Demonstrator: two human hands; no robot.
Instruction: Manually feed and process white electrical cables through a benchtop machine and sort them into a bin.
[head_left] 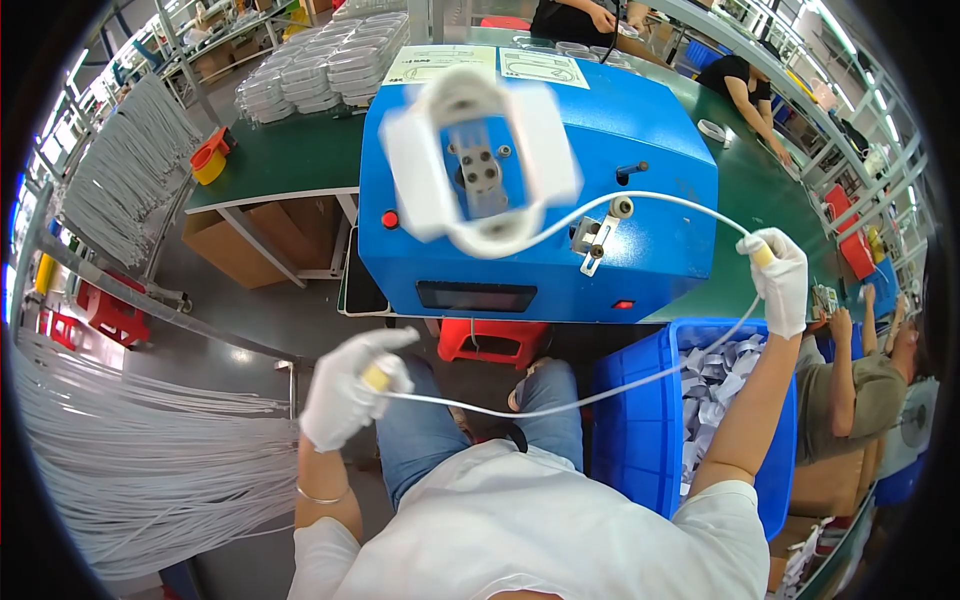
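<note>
My left hand [350,385] pinches one end of the white cable [600,395], and my right hand [778,278] grips it farther along. From there it runs left to the blue machine [560,150], nearer my right hand.

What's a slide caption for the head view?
Gloved left hand and right hand hold a white cable at a blue winding machine.
</note>
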